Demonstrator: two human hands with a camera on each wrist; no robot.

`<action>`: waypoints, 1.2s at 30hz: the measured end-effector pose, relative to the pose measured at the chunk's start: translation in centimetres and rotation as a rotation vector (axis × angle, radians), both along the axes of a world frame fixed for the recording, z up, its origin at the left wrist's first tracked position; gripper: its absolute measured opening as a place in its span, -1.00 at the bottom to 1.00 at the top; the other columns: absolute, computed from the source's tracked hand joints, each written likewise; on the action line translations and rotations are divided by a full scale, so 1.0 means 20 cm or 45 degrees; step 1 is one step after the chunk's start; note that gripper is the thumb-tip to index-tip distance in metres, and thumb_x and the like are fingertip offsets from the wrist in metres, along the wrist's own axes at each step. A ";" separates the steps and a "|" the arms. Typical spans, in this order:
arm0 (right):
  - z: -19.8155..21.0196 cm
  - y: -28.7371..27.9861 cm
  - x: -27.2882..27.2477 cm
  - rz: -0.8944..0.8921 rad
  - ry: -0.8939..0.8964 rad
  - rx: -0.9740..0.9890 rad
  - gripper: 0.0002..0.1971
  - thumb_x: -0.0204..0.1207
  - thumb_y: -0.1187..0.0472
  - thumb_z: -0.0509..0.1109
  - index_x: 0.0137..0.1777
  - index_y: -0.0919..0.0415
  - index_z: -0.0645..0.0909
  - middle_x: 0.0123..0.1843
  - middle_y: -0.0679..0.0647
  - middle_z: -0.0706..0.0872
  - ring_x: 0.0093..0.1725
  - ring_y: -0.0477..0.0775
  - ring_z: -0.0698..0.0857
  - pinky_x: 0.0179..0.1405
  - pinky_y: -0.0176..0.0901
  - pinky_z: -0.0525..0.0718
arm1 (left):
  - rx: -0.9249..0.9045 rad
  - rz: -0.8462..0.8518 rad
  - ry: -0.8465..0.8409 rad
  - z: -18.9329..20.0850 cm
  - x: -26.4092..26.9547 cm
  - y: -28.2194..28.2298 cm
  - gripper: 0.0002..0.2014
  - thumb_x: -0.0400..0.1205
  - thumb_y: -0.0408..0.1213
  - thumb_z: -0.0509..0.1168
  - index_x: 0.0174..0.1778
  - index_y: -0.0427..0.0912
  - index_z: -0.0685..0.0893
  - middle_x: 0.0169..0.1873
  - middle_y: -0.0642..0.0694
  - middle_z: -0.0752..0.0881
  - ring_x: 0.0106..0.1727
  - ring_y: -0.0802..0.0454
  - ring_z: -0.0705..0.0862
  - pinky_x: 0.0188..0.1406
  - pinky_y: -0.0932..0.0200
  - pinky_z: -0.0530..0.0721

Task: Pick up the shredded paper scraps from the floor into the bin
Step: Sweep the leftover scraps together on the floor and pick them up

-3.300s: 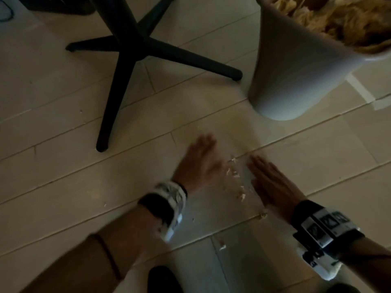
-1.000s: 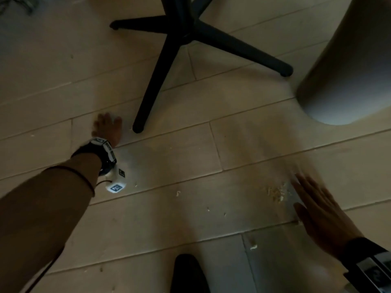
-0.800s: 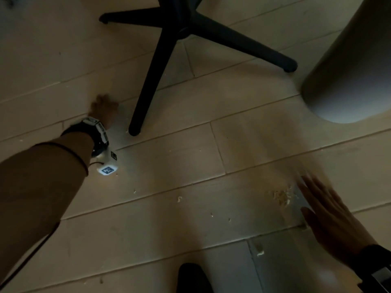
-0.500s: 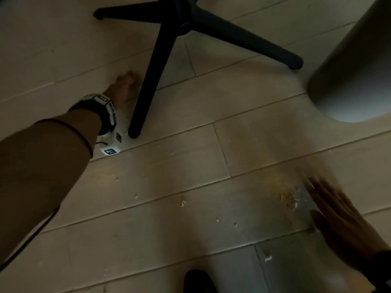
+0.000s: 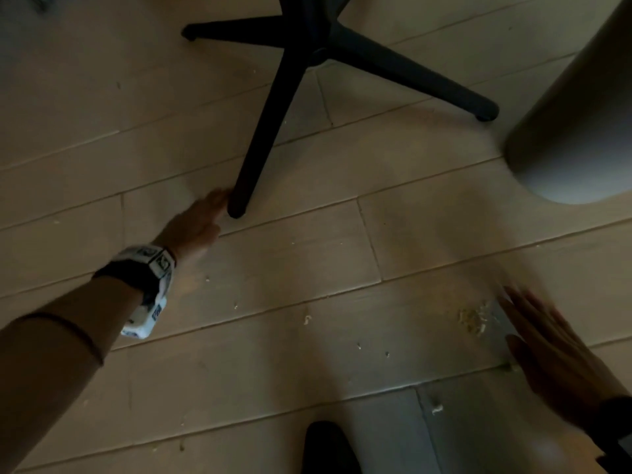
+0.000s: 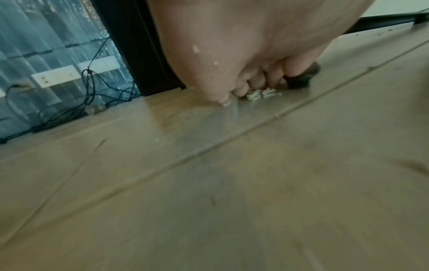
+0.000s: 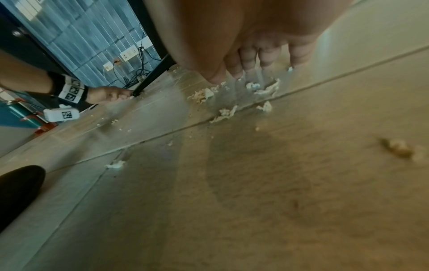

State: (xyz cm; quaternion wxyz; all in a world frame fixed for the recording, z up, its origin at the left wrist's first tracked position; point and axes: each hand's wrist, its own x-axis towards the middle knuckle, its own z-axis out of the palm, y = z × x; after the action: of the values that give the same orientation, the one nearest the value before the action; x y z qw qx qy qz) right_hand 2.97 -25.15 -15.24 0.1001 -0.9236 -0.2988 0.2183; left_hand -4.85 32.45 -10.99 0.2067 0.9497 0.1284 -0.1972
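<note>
A small pile of shredded paper scraps [image 5: 473, 318] lies on the pale wooden floor, right beside the fingertips of my right hand [image 5: 533, 316], which lies flat and open. The right wrist view shows the scraps [image 7: 262, 89] spread under and in front of the straight fingers [image 7: 248, 60]. My left hand [image 5: 212, 208] reaches to the foot of a black chair leg [image 5: 236, 208], with straight fingers touching the floor. A few scraps [image 6: 262, 94] lie at its fingertips [image 6: 241, 90]. The grey-white bin [image 5: 581, 114] stands at the far right, its top out of view.
The black chair base [image 5: 318, 53] spreads its legs over the floor ahead. Single scraps [image 5: 306, 319] lie scattered between my hands, one more [image 5: 436, 409] nearer me. A dark shoe [image 5: 328, 446] is at the bottom edge. Cables [image 6: 88, 102] run along the wall.
My left hand left the pile, reached far left past the chair leg, and has now drawn back to the leg's foot. The right hand stays flat beside the pile.
</note>
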 end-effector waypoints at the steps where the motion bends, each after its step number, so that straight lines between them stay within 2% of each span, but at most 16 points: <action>1: 0.00 0.00 0.00 -0.001 -0.007 -0.006 -0.42 0.69 -0.22 -0.31 0.69 -0.17 -0.18 0.72 0.07 0.08 0.69 -0.11 -0.16 0.63 -0.28 -0.27 | 0.022 0.045 -0.010 -0.04 -0.08 -0.01 -0.28 0.56 -0.15 -0.03 0.64 0.43 -0.05 0.59 0.35 -0.07 0.69 0.09 0.05 0.68 0.06 0.06; 3: 0.01 0.00 0.00 0.000 -0.016 -0.007 -0.43 0.68 -0.23 -0.34 0.68 -0.20 -0.24 0.72 0.08 0.07 0.69 -0.07 -0.12 0.61 -0.30 -0.31 | 0.095 0.117 -0.017 -0.10 -0.21 -0.11 -0.27 0.56 -0.11 -0.05 0.73 0.01 -0.03 0.64 0.18 -0.05 0.68 0.14 -0.04 0.69 0.17 -0.11; 6: 0.00 -0.01 0.00 0.011 -0.013 -0.007 -0.43 0.66 -0.25 -0.37 0.66 -0.22 -0.27 0.72 0.08 0.06 0.67 -0.10 -0.11 0.60 -0.32 -0.33 | 0.109 0.022 -0.181 -0.13 -0.37 -0.34 -0.29 0.58 -0.09 -0.05 0.69 -0.27 0.16 0.68 -0.14 0.12 0.69 0.00 0.06 0.63 0.41 -0.19; 7: 0.00 -0.01 0.00 0.017 -0.005 0.002 -0.43 0.66 -0.26 -0.36 0.67 -0.22 -0.27 0.72 0.08 0.06 0.68 -0.12 -0.15 0.60 -0.32 -0.32 | 0.084 -0.031 -0.227 -0.13 -0.41 -0.40 -0.29 0.57 -0.09 -0.05 0.67 -0.28 0.21 0.66 -0.14 0.17 0.68 0.01 0.09 0.63 0.42 -0.12; 9: -0.02 -0.03 0.02 0.032 0.009 0.014 -0.42 0.65 -0.26 -0.35 0.67 -0.24 -0.27 0.72 0.06 0.07 0.68 -0.15 -0.17 0.62 -0.29 -0.25 | -0.004 0.011 -0.239 -0.11 -0.45 -0.48 -0.30 0.54 -0.05 -0.07 0.65 -0.14 0.31 0.61 0.05 0.25 0.65 0.15 0.20 0.57 0.39 0.12; 11: -0.03 -0.05 0.03 0.057 0.028 0.022 -0.42 0.63 -0.29 -0.37 0.64 -0.28 -0.32 0.73 0.04 0.04 0.69 -0.10 -0.10 0.66 -0.16 -0.14 | -0.069 0.270 -0.370 -0.06 -0.42 -0.48 -0.38 0.54 -0.05 -0.01 0.54 -0.08 0.52 0.50 0.08 0.48 0.52 0.08 0.49 0.48 0.35 0.33; 13: -0.02 -0.07 0.02 0.084 0.068 0.010 -0.41 0.59 -0.32 -0.41 0.62 -0.32 -0.38 0.73 -0.01 -0.02 0.70 0.00 -0.04 0.67 -0.01 -0.03 | -0.031 0.524 -0.495 -0.04 -0.31 -0.37 -0.50 0.61 -0.19 0.12 0.50 -0.08 0.58 0.47 -0.07 0.58 0.48 -0.04 0.57 0.52 0.19 0.41; 15: -0.02 -0.09 0.01 0.094 0.083 0.004 -0.41 0.60 -0.30 -0.40 0.63 -0.30 -0.36 0.72 0.00 0.00 0.70 0.10 0.04 0.65 0.12 0.08 | 0.022 0.612 -0.450 0.00 -0.13 -0.23 -0.51 0.68 -0.38 0.17 0.57 -0.07 0.50 0.56 -0.13 0.49 0.58 -0.08 0.46 0.59 0.17 0.30; 18: 0.00 -0.08 0.00 0.063 0.067 0.014 -0.41 0.64 -0.27 -0.36 0.66 -0.22 -0.26 0.72 0.04 0.11 0.68 0.15 0.12 0.62 0.18 0.17 | 0.111 0.505 -0.315 0.06 0.17 -0.07 -0.46 0.72 -0.41 0.12 0.65 -0.04 0.36 0.65 -0.12 0.35 0.64 -0.13 0.34 0.64 0.14 0.24; 22: 0.01 -0.06 -0.01 0.019 0.017 0.081 -0.44 0.70 -0.17 -0.25 0.69 -0.13 -0.07 0.67 0.08 0.24 0.65 0.06 0.15 0.66 -0.11 -0.01 | 0.133 0.297 -0.004 0.11 0.53 0.05 -0.39 0.74 -0.43 0.10 0.72 -0.09 0.10 0.72 -0.10 0.11 0.71 -0.14 0.18 0.66 0.16 0.09; 24: 0.00 -0.06 -0.01 0.022 -0.009 0.094 -0.45 0.71 -0.10 -0.18 0.69 -0.06 0.02 0.66 0.11 0.28 0.65 0.04 0.14 0.64 -0.13 -0.05 | 0.205 0.164 0.159 0.13 0.66 0.05 -0.35 0.76 -0.36 0.14 0.74 -0.13 0.00 0.73 -0.15 0.05 0.71 -0.18 0.15 0.66 0.10 0.11; 26: -0.01 -0.07 -0.01 0.021 -0.026 0.112 -0.45 0.71 -0.06 -0.15 0.69 -0.01 0.10 0.67 0.10 0.28 0.67 0.03 0.11 0.65 -0.12 -0.03 | 0.236 0.050 0.277 0.13 0.74 0.05 -0.29 0.73 -0.11 0.18 0.74 -0.11 -0.01 0.70 -0.23 0.17 0.63 -0.26 0.31 0.60 -0.05 0.30; 28: -0.02 -0.07 -0.01 0.028 -0.032 0.122 -0.45 0.70 -0.04 -0.13 0.68 0.03 0.15 0.68 0.07 0.27 0.69 0.02 0.09 0.65 -0.07 0.00 | 0.266 -0.005 0.332 0.14 0.75 0.03 -0.27 0.71 -0.02 0.18 0.74 -0.02 -0.03 0.64 -0.26 0.30 0.52 -0.33 0.45 0.46 -0.13 0.47; 32: -0.01 -0.07 -0.01 0.020 -0.041 0.161 -0.46 0.70 0.00 -0.10 0.67 0.05 0.17 0.68 0.08 0.28 0.68 0.05 0.14 0.61 0.08 0.12 | 0.320 -0.030 0.340 0.15 0.56 -0.02 -0.26 0.74 -0.32 0.17 0.74 -0.01 -0.13 0.71 -0.22 0.13 0.60 -0.34 0.35 0.49 -0.11 0.38; 34: 0.00 -0.06 -0.01 0.024 -0.048 0.191 -0.47 0.71 -0.01 -0.11 0.67 0.04 0.16 0.67 0.11 0.30 0.68 0.07 0.15 0.59 0.10 0.14 | 0.343 -0.018 0.356 0.15 0.39 -0.03 -0.13 0.65 -0.53 0.22 0.73 0.04 -0.14 0.73 -0.14 0.05 0.62 -0.28 0.34 0.43 -0.06 0.42; 36: 0.00 -0.06 -0.02 0.032 -0.062 0.207 -0.47 0.71 -0.02 -0.12 0.66 0.04 0.16 0.66 0.14 0.31 0.66 0.11 0.19 0.55 0.18 0.22 | 0.276 0.038 0.379 0.15 0.22 -0.04 -0.02 0.57 -0.62 0.25 0.70 0.12 -0.18 0.74 -0.01 -0.07 0.67 -0.16 0.26 0.44 0.00 0.44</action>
State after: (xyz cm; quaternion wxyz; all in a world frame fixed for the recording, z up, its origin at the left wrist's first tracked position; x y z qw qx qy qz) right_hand 2.67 -26.43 -15.27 0.1647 -0.9137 -0.3294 0.1719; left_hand -0.35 31.73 -7.99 0.0850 0.9247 0.1922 -0.3174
